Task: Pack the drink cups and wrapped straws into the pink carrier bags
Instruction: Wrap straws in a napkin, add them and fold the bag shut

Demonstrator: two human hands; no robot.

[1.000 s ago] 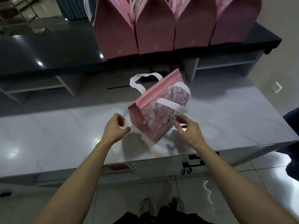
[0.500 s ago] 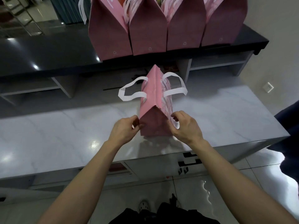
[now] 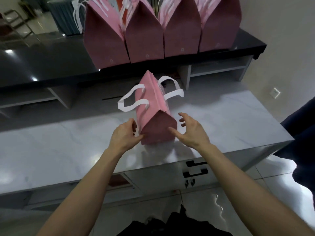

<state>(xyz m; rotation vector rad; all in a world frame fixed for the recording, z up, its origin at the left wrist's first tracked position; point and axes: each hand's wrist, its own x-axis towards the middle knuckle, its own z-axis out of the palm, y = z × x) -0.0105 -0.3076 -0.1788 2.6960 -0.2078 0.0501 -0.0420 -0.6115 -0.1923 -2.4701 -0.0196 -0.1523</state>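
**Bag stands between two hands**

On the pale marble surface (image 3: pixel 221 120) the left hand (image 3: pixel 123 136) pinches the near left edge of the pink carrier bag (image 3: pixel 156 120). The right hand (image 3: pixel 190 132), spread, hovers just right of the bag. Its long axis runs away from the person.
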